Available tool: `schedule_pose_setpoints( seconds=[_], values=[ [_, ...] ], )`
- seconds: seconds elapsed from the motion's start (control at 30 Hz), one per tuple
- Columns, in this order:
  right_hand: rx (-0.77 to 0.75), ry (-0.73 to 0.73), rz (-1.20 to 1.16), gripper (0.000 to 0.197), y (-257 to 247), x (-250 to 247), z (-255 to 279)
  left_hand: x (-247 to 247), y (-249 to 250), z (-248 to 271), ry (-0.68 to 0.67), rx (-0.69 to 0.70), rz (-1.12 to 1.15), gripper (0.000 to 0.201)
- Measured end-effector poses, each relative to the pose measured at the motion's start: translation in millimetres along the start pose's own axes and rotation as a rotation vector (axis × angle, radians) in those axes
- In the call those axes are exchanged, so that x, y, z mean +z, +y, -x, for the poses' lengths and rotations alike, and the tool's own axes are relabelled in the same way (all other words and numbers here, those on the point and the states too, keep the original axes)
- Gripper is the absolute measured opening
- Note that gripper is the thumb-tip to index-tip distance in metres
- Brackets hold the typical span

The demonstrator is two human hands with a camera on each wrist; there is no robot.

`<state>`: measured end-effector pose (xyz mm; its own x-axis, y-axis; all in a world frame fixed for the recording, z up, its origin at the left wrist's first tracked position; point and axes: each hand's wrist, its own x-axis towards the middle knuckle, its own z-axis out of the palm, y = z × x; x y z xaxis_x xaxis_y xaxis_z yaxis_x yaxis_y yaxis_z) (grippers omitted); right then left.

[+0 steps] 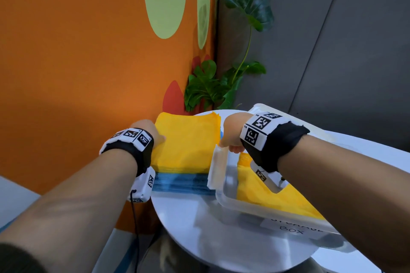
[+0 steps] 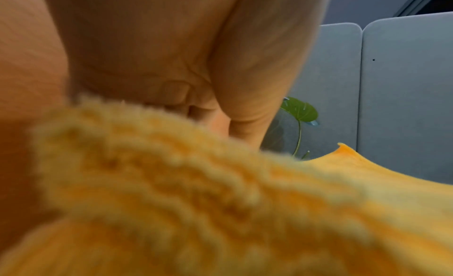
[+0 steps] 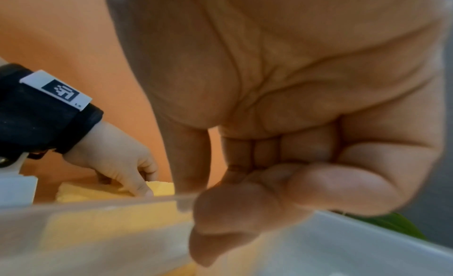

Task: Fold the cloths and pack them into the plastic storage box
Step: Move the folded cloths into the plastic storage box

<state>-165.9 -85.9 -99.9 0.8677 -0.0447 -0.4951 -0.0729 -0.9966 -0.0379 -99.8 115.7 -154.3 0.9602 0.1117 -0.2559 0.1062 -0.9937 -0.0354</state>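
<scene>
A folded yellow cloth [image 1: 186, 144] lies on top of a blue cloth [image 1: 182, 184] on the round table [image 1: 195, 228]. My left hand [image 1: 153, 135] grips the yellow cloth's left edge, and the fuzzy fabric [image 2: 245, 212] fills the left wrist view. My right hand [image 1: 230, 137] has its fingers curled and pinches the cloth's right edge, just above the near-left corner of the clear storage box [image 1: 266, 206]. Another yellow cloth [image 1: 288, 197] lies inside the box. In the right wrist view the box rim [image 3: 98, 206] crosses in front of my right hand's fingers [image 3: 269, 183].
The box sits on the right half of the table and carries a paper label [image 1: 292, 228]. An orange wall [image 1: 77, 62] stands close on the left. A leafy plant [image 1: 210, 86] grows behind the table, in front of grey panels [image 1: 332, 40].
</scene>
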Motion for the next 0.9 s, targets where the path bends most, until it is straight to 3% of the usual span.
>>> schedule_pose_setpoints(
  seconds=[0.13, 0.37, 0.53, 0.67, 0.77, 0.9],
  values=[
    [-0.002, -0.041, -0.083, 0.028, -1, 0, -9, 0, 0, -6, 0.057, 0.033, 0.056, 0.045],
    [0.015, -0.019, -0.112, 0.033, -1, -1, 0, -20, 14, 12, 0.148, 0.207, 0.204, 0.025],
    [0.079, -0.100, -0.262, 0.045, 3, 5, 5, -60, 32, 34, 0.247, 0.303, 0.408, 0.008],
    [0.077, 0.017, -0.451, 0.055, 16, -1, 26, -95, 48, 65, 0.291, 0.464, 0.543, 0.017],
    [0.101, 0.067, -0.642, 0.077, 29, -9, 39, -114, 59, 84, 0.320, 0.583, 0.563, 0.024],
    [0.171, 0.166, -0.855, 0.091, 50, -12, 51, -129, 73, 107, 0.326, 0.700, 0.697, 0.018]
  ],
)
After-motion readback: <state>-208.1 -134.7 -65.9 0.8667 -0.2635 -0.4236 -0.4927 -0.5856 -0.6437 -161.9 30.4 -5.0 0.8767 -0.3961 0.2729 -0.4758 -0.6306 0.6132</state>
